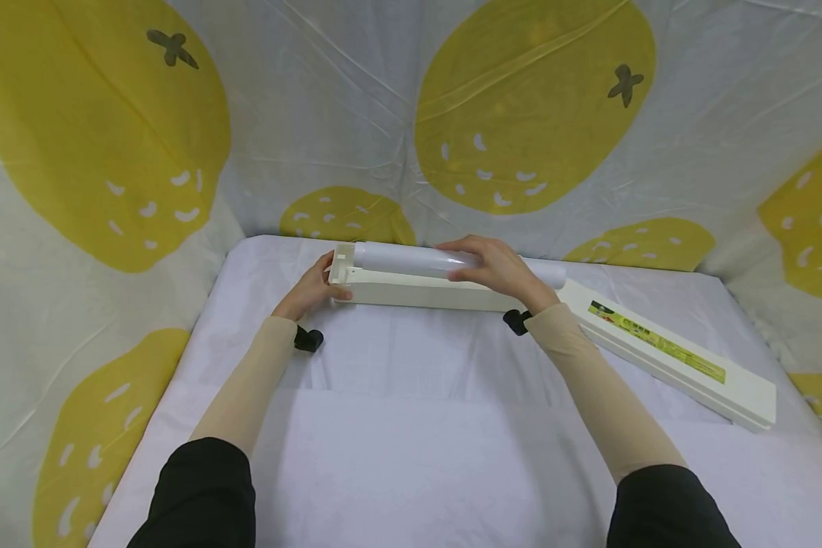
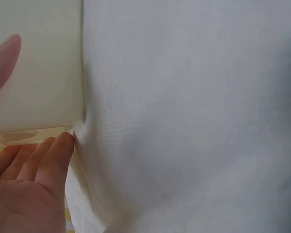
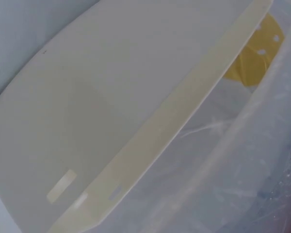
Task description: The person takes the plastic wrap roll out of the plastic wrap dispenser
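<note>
A long cream plastic film dispenser box [image 1: 425,295] lies near the back of the table. My left hand [image 1: 308,288] grips its left end, thumb on the front wall and fingers round the end. In the left wrist view the left hand [image 2: 34,189] has its fingertips against the box's edge. A shiny roll of clear plastic film [image 1: 400,259] lies along the box. Over the roll, my right hand [image 1: 496,266] grips it with thumb in front and fingers behind. Close up in the right wrist view are the box's slotted wall [image 3: 150,141] and the film roll [image 3: 252,170]; no hand shows there.
A long cream lid [image 1: 671,350] with a yellow-green label lies slanted to the right, its left end near the box. White cloth covers the table [image 1: 411,449]. Behind it hangs a curtain [image 1: 329,99] with large yellow lemon prints.
</note>
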Demonstrator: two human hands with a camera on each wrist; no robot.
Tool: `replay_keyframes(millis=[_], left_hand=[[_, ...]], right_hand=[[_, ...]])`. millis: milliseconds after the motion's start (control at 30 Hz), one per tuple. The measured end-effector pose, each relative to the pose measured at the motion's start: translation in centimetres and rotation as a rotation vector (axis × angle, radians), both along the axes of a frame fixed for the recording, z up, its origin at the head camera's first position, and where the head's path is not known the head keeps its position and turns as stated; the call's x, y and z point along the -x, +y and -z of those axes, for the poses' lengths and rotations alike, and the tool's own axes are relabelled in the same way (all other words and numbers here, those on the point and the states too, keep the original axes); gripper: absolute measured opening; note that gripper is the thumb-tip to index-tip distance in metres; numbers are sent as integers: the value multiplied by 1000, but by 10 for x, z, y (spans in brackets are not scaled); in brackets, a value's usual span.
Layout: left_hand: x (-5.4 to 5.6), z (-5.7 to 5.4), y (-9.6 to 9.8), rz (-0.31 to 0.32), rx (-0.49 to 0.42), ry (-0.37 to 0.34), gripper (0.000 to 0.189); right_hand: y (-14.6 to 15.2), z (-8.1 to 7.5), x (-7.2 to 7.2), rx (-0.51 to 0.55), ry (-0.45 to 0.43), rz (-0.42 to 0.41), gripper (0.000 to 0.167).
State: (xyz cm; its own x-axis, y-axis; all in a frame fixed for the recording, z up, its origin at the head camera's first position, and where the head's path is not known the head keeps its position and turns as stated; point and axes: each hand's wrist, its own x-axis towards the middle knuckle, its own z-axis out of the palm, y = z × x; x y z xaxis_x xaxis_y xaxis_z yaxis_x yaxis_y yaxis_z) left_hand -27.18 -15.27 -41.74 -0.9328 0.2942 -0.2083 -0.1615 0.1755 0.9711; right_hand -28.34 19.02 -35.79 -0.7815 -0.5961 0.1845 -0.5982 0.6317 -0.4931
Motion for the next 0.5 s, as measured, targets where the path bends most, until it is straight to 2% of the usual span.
replay_keyframes(millis=[100,333,500], left_hand=[[0,0,0,0,14,0,98],[-2,-1,-1,15,9,14,97],[-3,-3,-1,15,12,16,96]], right_hand=[[4,0,-2,3,5,-2,52],[17,1,-10,-9,-23,48,53],[28,1,-15,11,-17,42,53]])
